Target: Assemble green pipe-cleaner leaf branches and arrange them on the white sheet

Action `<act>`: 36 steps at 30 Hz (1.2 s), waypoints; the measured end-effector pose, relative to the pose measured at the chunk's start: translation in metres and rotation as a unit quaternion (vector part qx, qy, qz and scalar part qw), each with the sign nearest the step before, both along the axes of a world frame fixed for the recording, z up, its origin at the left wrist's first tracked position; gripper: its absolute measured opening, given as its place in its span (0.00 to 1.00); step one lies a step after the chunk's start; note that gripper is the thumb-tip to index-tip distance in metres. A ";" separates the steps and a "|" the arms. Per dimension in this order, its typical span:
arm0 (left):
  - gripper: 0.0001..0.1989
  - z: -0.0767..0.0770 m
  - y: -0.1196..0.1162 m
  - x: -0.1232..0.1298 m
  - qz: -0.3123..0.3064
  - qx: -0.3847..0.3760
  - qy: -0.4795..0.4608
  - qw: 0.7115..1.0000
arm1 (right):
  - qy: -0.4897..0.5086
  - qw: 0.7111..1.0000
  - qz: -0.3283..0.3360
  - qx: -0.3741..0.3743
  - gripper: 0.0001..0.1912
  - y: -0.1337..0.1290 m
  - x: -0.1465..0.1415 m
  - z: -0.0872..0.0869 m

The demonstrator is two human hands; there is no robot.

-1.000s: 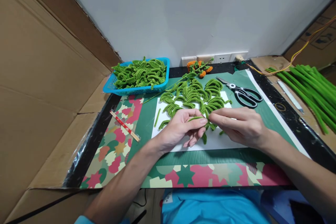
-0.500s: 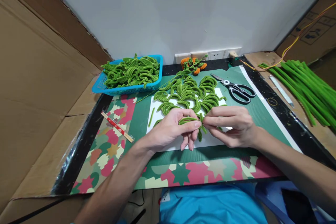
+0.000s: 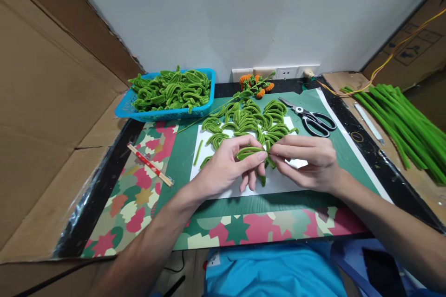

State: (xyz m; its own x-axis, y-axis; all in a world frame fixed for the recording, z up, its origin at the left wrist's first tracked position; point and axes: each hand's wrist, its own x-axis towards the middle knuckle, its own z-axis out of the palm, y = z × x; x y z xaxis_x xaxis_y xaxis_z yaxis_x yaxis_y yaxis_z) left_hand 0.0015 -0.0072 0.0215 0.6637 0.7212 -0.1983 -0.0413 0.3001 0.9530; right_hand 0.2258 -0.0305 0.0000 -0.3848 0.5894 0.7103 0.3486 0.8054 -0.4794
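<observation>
While fingers [image 3: 252,161] pinch it, the green strip [image 3: 246,151] curves.

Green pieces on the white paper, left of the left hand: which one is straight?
The thin strip nearest the left edge of the white paper; the neighbouring green pieces are curved.

Bare hands [image 3: 306,162], bare forearms [image 3: 153,236]; a bright blue, creased garment [image 3: 275,271] with a small white patch [image 3: 213,260] at left.

A black table [image 3: 379,169] — on it, a patterned green sheet [image 3: 230,205] and a thin ring [image 3: 356,142].
</observation>
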 end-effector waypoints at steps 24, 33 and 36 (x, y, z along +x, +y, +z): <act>0.17 -0.010 -0.002 -0.001 0.083 0.098 0.054 0.990 | -0.044 0.995 0.015 -0.090 0.12 -0.002 -0.005 0.001; 0.17 -0.006 -0.006 0.005 0.093 0.111 0.041 0.989 | -0.039 0.996 0.008 -0.074 0.16 -0.003 -0.003 0.005; 0.18 -0.006 -0.004 0.003 0.084 0.113 0.051 0.989 | -0.037 0.997 0.008 -0.070 0.15 -0.003 -0.003 0.004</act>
